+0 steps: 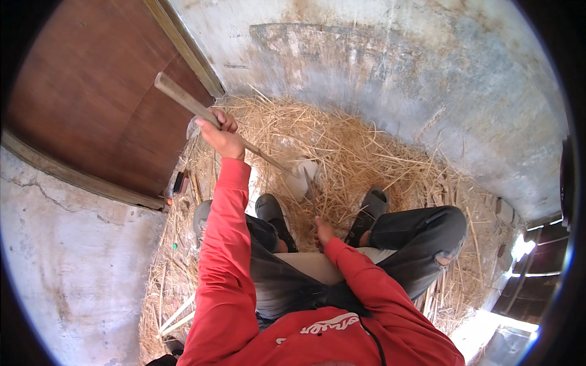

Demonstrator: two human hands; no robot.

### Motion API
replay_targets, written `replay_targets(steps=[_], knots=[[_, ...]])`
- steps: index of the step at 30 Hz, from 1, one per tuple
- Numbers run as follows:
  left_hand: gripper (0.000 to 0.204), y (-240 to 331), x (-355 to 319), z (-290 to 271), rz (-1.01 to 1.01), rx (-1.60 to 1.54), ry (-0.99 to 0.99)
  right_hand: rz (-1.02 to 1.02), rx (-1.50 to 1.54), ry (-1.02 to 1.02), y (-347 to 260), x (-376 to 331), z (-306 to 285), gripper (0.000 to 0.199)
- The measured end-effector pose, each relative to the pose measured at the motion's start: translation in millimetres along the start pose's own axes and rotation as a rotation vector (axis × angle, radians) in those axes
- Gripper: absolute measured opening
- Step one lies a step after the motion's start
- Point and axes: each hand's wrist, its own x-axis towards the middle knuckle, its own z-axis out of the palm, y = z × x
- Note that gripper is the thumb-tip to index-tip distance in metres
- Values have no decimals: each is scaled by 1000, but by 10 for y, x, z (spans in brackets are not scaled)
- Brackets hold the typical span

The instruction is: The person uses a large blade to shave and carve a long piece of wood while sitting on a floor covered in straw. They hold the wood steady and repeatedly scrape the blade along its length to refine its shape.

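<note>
My left hand (pixel 223 135) is raised and closed around a long wooden handle (pixel 183 97) that slants down to the right. It ends in a pale metal tool head (pixel 303 174) above the straw (pixel 366 152). My right hand (pixel 323 233) is low between my knees and pinches a thin dark stalk (pixel 311 198), which reaches up toward the tool head. I am squatting, and both feet in dark sandals (pixel 370 207) rest on the straw. Whether the blade touches the stalk cannot be made out.
A brown wooden door (pixel 91 104) with a frame fills the upper left. Stained concrete walls (pixel 397 73) curve around the straw pile. A small dark object (pixel 179 182) lies by the door's foot. Thin split sticks (pixel 439 299) lie at the lower right.
</note>
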Motion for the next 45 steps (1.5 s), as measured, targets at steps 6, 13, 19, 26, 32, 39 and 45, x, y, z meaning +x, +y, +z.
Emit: replay_targets(steps=[6,13,19,26,32,39,45], knots=[[68,262,48,-233,-57,52,-122,-117,-123,19,90,30,10,55],[65,1122,559,256,127,65,-42,-116,-147,-8,124,101,-96,54],[58,1273,708,245,-19,-86,-244,-247,-269,79,109,141,-51,56],[50,1083,500,609,82,-110,-312,-521,100,-258,-1674,-1945,267,61],[38,910,332,1101,149,-97,-285,-1209,320,-525,-2177,-2853,143,57],[40,839,289,1274,106,-199,-283,-252,-77,-256,-1136,-2371,-156,55],[40,862,362,1204,121,-98,-261,-700,269,-293,-2114,-3062,-196,60]])
